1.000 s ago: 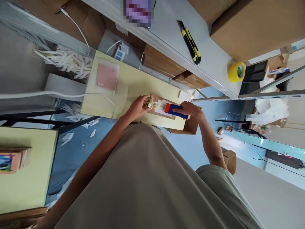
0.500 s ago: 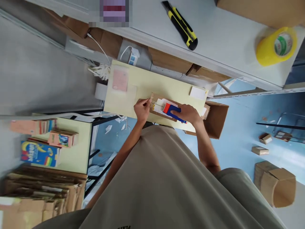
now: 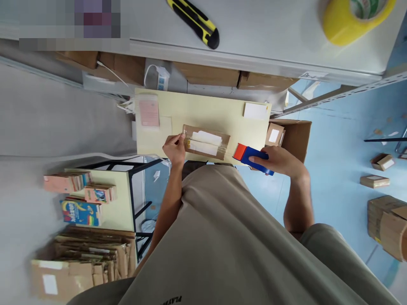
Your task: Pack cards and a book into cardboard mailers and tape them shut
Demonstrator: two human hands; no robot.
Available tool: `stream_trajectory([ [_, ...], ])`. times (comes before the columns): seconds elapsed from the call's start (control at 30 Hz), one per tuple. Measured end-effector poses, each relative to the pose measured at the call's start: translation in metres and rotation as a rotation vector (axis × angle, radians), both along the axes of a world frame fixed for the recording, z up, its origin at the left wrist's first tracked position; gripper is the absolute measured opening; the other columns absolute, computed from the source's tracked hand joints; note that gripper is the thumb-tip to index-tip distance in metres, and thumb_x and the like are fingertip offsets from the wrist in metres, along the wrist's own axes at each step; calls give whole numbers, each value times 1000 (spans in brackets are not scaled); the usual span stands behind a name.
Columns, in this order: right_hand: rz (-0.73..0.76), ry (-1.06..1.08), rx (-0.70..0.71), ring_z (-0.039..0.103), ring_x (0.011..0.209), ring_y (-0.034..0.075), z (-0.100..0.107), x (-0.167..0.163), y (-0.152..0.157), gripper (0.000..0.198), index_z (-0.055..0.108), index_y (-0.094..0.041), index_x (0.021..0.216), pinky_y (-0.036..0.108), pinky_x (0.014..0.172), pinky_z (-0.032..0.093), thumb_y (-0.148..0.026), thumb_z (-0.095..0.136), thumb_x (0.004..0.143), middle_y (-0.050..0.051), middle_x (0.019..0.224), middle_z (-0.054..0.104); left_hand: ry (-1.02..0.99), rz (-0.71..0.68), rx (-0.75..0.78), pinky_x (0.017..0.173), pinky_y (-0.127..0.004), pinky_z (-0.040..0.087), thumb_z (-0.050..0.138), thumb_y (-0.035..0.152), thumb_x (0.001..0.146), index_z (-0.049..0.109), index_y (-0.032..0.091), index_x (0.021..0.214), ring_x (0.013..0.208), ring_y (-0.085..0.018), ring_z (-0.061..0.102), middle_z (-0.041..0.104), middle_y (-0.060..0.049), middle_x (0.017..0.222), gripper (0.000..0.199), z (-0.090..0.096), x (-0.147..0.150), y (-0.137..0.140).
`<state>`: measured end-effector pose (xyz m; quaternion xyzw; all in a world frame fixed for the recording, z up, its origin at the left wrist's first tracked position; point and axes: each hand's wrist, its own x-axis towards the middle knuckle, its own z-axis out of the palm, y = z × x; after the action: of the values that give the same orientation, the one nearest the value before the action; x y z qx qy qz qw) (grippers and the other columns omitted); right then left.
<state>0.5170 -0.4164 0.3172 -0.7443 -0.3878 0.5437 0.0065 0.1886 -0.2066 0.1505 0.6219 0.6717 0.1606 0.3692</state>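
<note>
A flat brown cardboard box [image 3: 226,142] with white labels lies on the pale yellow table [image 3: 203,106]. My left hand [image 3: 174,149] pinches at its left end, fingers closed; whether they grip the box or the tape's end I cannot tell. Beyond the box's right end, my right hand [image 3: 280,160] is wrapped round a blue and red tape dispenser [image 3: 254,158], held apart from the box. A clear strip of tape appears to run along the box top towards the dispenser.
A utility knife [image 3: 195,21] and a yellow tape roll [image 3: 337,25] lie on the shelf above. Pink paper [image 3: 149,111] and a white card [image 3: 255,110] are on the table. An open carton [image 3: 297,137] stands to the right; stacked cardboard [image 3: 92,258] is at lower left.
My right hand has drawn the tape dispenser rightwards, from over the box to past its right end. My left hand stays at the box's left end. The camera view has shifted.
</note>
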Motion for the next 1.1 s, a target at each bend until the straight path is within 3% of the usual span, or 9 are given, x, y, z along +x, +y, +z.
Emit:
stream_trajectory([
  [0.17,70,-109,-132,73,75,24,-19,0,1,53,76,-19,90,34,68,45,-69,65,106,10,81,79,130,11,114,106,-35,59,72,27,103,89,18,107,109,-25,79,84,-9,111,20,0,9,-3],
  [0.47,139,-321,-193,79,123,36,-46,-36,21,49,80,-12,132,36,93,55,-55,63,115,24,125,84,171,-54,167,105,-35,60,71,28,104,90,17,109,108,-26,79,85,-10,109,22,-3,9,-7],
  [0.7,126,-404,-98,84,113,37,-54,-79,27,44,80,-7,128,38,87,59,-48,66,116,26,119,84,153,-34,153,104,-35,61,70,29,104,90,16,107,107,-25,80,86,-11,111,24,-1,4,-13],
  [0.9,122,-425,-60,83,99,35,-49,-90,34,35,82,-5,119,37,77,55,-37,67,115,26,111,84,156,-15,142,104,-36,61,70,30,103,89,18,106,108,-25,80,86,-10,111,23,-3,4,-13],
  [1.1,104,-438,-69,83,102,36,-48,-100,41,38,80,-5,124,39,83,58,-37,62,118,28,113,84,122,3,144,105,-37,61,69,32,103,89,19,108,110,-27,79,85,-10,111,25,-6,-4,-9],
])
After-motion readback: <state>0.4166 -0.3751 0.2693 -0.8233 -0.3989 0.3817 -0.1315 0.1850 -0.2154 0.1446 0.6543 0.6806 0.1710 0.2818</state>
